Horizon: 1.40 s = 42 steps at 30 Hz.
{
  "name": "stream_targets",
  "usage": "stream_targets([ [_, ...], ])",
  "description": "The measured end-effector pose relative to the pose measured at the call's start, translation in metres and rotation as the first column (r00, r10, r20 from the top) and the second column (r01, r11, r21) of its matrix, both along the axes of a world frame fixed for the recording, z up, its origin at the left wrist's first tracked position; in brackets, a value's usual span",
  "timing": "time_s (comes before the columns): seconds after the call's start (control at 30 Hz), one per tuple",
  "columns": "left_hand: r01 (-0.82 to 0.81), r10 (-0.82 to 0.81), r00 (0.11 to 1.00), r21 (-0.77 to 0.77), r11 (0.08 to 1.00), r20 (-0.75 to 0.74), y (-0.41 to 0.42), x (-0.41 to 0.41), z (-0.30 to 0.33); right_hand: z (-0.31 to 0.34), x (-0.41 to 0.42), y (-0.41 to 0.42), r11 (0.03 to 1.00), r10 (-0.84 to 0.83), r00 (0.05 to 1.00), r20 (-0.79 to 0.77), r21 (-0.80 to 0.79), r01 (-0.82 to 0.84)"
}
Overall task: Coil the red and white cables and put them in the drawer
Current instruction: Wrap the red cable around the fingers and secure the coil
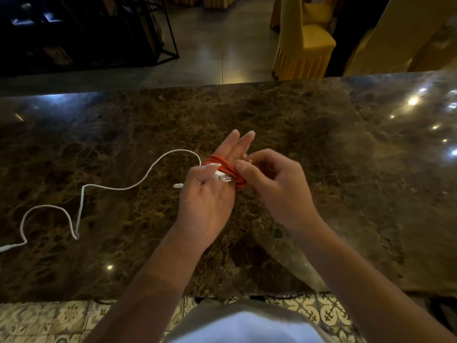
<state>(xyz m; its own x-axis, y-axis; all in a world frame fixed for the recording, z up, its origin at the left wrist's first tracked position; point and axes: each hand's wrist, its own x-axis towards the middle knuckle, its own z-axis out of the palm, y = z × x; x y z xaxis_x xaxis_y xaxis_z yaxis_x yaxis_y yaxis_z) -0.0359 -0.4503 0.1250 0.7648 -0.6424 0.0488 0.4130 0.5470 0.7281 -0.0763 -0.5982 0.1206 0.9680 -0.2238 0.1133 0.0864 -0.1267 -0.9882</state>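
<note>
Wrapping several turns around the fingers of the left hand (206, 194), the red cable (228, 169) sits as a tight coil just above the palm, over the middle of the marble counter (309, 144). A white USB plug (222, 177) lies across the coil, pinned under the left thumb; it looks like the red cable's own end, though the dim light makes that hard to confirm. The left hand is palm up with its fingers stretched straight, thumb pressing down on the plug and coil. The right hand (274, 186) is just beside it, thumb and forefinger pinched narrow on something small and pale at the coil's right edge, probably the cable's other tip.

The white cable (81, 194) lies loose on the counter to the left, uncoiled, running in wavy loops from behind the left thumb out to the left edge of view. Its small connector (178, 186) rests on the marble just beside the left hand.

Beyond the counter stand chairs in yellow covers (304, 43) and a dark metal-framed shelf (99, 30). Patterned floor tiles (61, 320) show below the near counter edge.
</note>
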Motion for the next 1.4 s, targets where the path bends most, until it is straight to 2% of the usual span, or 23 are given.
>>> stream_targets([
  [0.07,0.004,-0.006,0.998,-0.020,1.000,-0.063,0.000,0.002,-0.002,-0.004,-0.003,0.004,0.998,0.047,0.998,0.050,-0.038,-0.045],
  [0.27,0.083,-0.078,0.994,0.062,0.995,-0.081,0.003,0.006,-0.009,0.001,-0.007,-0.005,0.966,0.242,0.968,-0.066,-0.078,-0.247],
  [0.33,0.104,-0.099,0.992,0.074,0.992,-0.074,0.003,0.007,-0.009,0.002,-0.007,-0.005,0.976,0.205,0.975,-0.084,-0.062,-0.210],
  [0.43,0.084,-0.078,0.994,0.085,0.993,-0.070,0.003,0.007,-0.011,0.005,-0.008,-0.002,0.985,0.158,0.982,-0.102,0.091,-0.149],
  [0.6,0.114,-0.112,0.992,0.041,0.993,-0.055,0.003,0.002,-0.008,0.009,-0.012,-0.007,0.950,0.252,0.965,-0.079,0.213,-0.230],
  [0.73,0.096,-0.096,0.995,0.047,0.994,-0.004,0.001,0.002,-0.010,0.013,-0.012,-0.011,0.937,0.291,0.956,-0.049,0.219,-0.274],
  [0.83,0.134,-0.134,0.991,0.007,0.991,0.004,0.000,0.003,-0.011,0.012,-0.013,-0.004,0.953,0.215,0.975,-0.054,0.229,-0.198],
  [0.93,0.186,-0.189,0.981,-0.064,0.981,-0.051,-0.001,0.001,-0.011,0.011,-0.014,0.001,0.999,0.031,0.997,-0.065,0.044,-0.028],
  [1.0,0.173,-0.182,0.976,-0.083,0.981,-0.118,-0.002,-0.001,-0.014,0.008,-0.015,0.004,0.995,-0.060,0.996,-0.060,-0.088,0.055],
  [1.1,0.089,-0.095,0.973,-0.037,0.995,-0.212,-0.001,-0.002,-0.016,0.001,-0.019,0.003,0.974,-0.079,0.997,0.024,-0.209,0.083],
  [1.13,0.073,-0.076,0.975,-0.021,0.997,-0.210,0.002,-0.001,-0.015,-0.001,-0.018,-0.004,0.984,-0.048,0.998,0.045,-0.172,0.055],
  [1.17,0.084,-0.089,0.975,-0.034,0.996,-0.202,0.005,0.000,-0.013,-0.002,-0.016,-0.014,0.998,-0.021,0.999,0.042,-0.066,0.024],
  [1.2,0.126,-0.139,0.972,-0.076,0.989,-0.191,0.009,-0.001,-0.011,0.000,-0.011,-0.022,0.995,0.013,1.000,0.010,0.101,-0.014],
  [1.23,0.199,-0.219,0.961,-0.127,0.972,-0.171,0.011,-0.003,-0.008,0.003,-0.005,-0.028,0.955,0.076,0.996,-0.049,0.290,-0.059],
  [1.27,0.287,-0.310,0.941,-0.165,0.944,-0.137,0.011,-0.007,-0.005,0.005,0.002,-0.030,0.905,0.154,0.982,-0.114,0.415,-0.094],
  [1.3,0.376,-0.397,0.913,-0.182,0.909,-0.095,0.010,-0.012,-0.002,0.005,0.007,-0.028,0.884,0.228,0.960,-0.163,0.447,-0.134],
  [1.4,0.552,-0.558,0.830,-0.152,0.820,-0.001,0.001,-0.020,0.000,0.005,0.007,-0.015,0.888,0.433,0.882,-0.185,0.259,-0.381],
])
